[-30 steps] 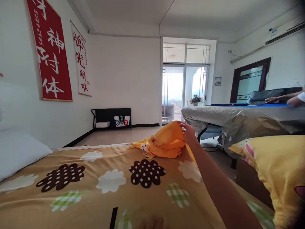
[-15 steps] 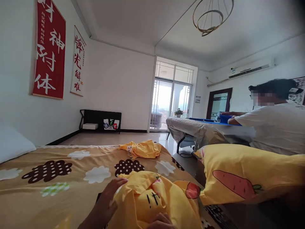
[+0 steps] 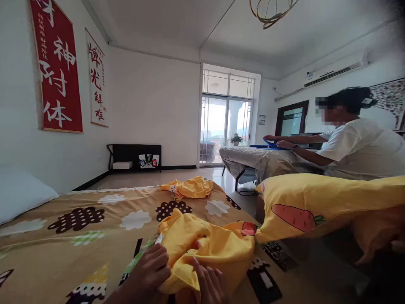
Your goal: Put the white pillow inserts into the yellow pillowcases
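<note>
Bunched yellow pillowcase [image 3: 218, 245], interior hidden

The crumpled yellow cloth [image 3: 224, 245] is matt and soft-looking, its surface full of creases; the farther yellow cloth [image 3: 194, 188] looks much the same. The printed bedsheet [image 3: 123, 240] is matt fabric, smooth but for faint wrinkles. The plump yellow pillow [image 3: 294, 192] wears smooth, matt cloth. The table cover [image 3: 268, 161] is crinkled, plastic-like sheeting with a sheen, the floor [image 3: 179, 172] is glossy, and the sliding door [image 3: 213, 120] holds clear glass
</note>
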`<action>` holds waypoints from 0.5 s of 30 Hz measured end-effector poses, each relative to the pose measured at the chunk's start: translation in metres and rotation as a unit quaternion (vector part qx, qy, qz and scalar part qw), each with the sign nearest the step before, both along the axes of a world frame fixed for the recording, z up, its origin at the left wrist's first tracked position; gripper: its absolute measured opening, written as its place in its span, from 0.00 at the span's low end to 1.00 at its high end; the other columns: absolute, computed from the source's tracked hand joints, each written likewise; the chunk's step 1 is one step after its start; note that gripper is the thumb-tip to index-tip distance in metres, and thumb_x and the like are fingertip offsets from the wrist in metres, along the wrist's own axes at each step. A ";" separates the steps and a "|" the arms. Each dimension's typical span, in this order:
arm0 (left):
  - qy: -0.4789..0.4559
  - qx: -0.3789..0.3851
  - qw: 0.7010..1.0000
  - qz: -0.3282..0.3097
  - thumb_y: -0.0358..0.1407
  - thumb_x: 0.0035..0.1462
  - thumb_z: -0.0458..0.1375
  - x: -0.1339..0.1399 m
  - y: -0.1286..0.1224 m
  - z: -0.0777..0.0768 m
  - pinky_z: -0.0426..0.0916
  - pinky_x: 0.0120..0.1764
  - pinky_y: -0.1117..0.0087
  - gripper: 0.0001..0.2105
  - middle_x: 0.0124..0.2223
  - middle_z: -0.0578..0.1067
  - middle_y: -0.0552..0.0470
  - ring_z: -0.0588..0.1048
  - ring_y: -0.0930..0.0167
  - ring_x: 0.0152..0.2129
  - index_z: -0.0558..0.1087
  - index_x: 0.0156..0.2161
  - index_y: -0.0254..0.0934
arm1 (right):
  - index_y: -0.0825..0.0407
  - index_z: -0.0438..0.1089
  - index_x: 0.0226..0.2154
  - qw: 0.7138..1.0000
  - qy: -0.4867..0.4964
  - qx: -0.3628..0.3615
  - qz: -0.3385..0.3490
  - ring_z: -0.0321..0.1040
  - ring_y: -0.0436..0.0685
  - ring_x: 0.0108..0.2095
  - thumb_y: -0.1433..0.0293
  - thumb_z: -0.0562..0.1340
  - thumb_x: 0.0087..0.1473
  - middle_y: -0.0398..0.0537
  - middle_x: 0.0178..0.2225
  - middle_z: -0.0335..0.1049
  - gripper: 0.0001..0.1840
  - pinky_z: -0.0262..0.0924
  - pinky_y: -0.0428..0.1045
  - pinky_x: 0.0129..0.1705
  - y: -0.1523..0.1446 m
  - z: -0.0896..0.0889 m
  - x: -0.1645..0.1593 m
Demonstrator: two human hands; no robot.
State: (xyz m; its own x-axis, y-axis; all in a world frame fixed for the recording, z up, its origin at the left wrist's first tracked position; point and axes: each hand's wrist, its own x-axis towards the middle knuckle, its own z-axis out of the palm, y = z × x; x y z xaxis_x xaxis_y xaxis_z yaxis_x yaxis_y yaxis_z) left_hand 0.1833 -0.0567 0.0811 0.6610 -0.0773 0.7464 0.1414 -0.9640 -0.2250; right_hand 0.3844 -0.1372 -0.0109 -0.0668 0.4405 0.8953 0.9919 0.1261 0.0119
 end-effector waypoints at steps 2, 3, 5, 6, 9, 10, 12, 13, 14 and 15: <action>-0.053 0.043 0.998 -0.005 0.27 0.60 0.45 -0.019 0.001 0.020 0.62 0.30 0.68 0.13 0.22 0.64 0.52 0.63 0.71 0.23 0.62 0.23 0.37 | 0.51 0.67 0.54 0.998 0.003 -0.053 -0.019 0.72 0.62 0.39 0.68 0.55 0.56 0.52 0.41 0.76 0.23 0.61 0.55 0.43 0.003 0.034 0.022; -0.072 0.045 0.996 0.002 0.26 0.59 0.47 -0.030 0.004 0.028 0.63 0.31 0.68 0.13 0.23 0.65 0.51 0.64 0.71 0.25 0.63 0.23 0.37 | 0.51 0.69 0.51 0.995 0.009 -0.088 -0.039 0.72 0.61 0.40 0.69 0.55 0.55 0.52 0.41 0.76 0.21 0.60 0.54 0.43 0.004 0.057 0.034; -0.101 -0.004 0.995 0.022 0.26 0.57 0.52 -0.051 0.013 0.045 0.66 0.37 0.68 0.11 0.32 0.72 0.48 0.70 0.69 0.33 0.68 0.25 0.37 | 0.51 0.72 0.46 0.984 0.001 -0.158 -0.087 0.71 0.59 0.39 0.75 0.54 0.55 0.50 0.39 0.77 0.18 0.56 0.53 0.45 0.005 0.103 0.054; -0.116 -0.055 0.991 0.025 0.28 0.57 0.53 -0.059 0.018 0.053 0.68 0.41 0.67 0.10 0.39 0.74 0.46 0.72 0.67 0.39 0.72 0.26 0.38 | 0.51 0.73 0.44 0.976 -0.017 -0.192 -0.103 0.71 0.58 0.40 0.76 0.54 0.55 0.49 0.38 0.77 0.17 0.54 0.53 0.45 0.006 0.126 0.060; -0.149 -0.288 0.946 0.005 0.35 0.57 0.56 -0.071 0.029 0.075 0.68 0.47 0.64 0.08 0.54 0.72 0.47 0.70 0.61 0.50 0.79 0.34 0.43 | 0.51 0.73 0.38 0.954 -0.069 -0.250 -0.149 0.70 0.58 0.42 0.77 0.55 0.55 0.50 0.37 0.76 0.14 0.52 0.52 0.45 0.009 0.183 0.063; -0.157 -0.369 0.916 -0.007 0.38 0.56 0.57 -0.071 0.030 0.082 0.70 0.45 0.64 0.09 0.54 0.73 0.47 0.72 0.60 0.48 0.80 0.36 0.43 | 0.51 0.73 0.37 0.949 -0.077 -0.254 -0.168 0.69 0.58 0.42 0.76 0.55 0.55 0.51 0.37 0.76 0.13 0.52 0.52 0.44 0.010 0.200 0.060; -0.169 -0.488 0.856 -0.025 0.42 0.51 0.61 -0.067 0.029 0.097 0.71 0.38 0.66 0.11 0.51 0.75 0.45 0.74 0.59 0.42 0.81 0.37 0.40 | 0.52 0.73 0.35 0.940 -0.089 -0.260 -0.203 0.70 0.60 0.41 0.74 0.54 0.55 0.54 0.37 0.75 0.12 0.52 0.53 0.43 0.012 0.234 0.056; -0.168 -0.519 0.837 -0.032 0.42 0.48 0.63 -0.064 0.027 0.106 0.71 0.34 0.68 0.11 0.50 0.76 0.44 0.75 0.60 0.39 0.81 0.34 0.38 | 0.53 0.73 0.35 0.933 -0.098 -0.269 -0.219 0.70 0.60 0.40 0.73 0.54 0.56 0.55 0.37 0.75 0.12 0.53 0.54 0.44 0.012 0.253 0.054; -0.164 -0.533 0.829 -0.043 0.42 0.46 0.65 -0.061 0.025 0.116 0.69 0.30 0.70 0.11 0.49 0.76 0.44 0.75 0.61 0.37 0.81 0.31 0.36 | 0.53 0.73 0.36 0.924 -0.111 -0.283 -0.232 0.71 0.61 0.39 0.73 0.54 0.56 0.56 0.37 0.75 0.12 0.53 0.55 0.44 0.012 0.272 0.053; -0.160 -0.535 0.828 -0.053 0.40 0.44 0.66 -0.058 0.021 0.127 0.68 0.28 0.72 0.10 0.48 0.76 0.44 0.75 0.63 0.35 0.81 0.28 0.35 | 0.54 0.73 0.37 0.913 -0.127 -0.301 -0.244 0.71 0.61 0.39 0.73 0.54 0.56 0.57 0.36 0.75 0.13 0.53 0.56 0.45 0.012 0.292 0.052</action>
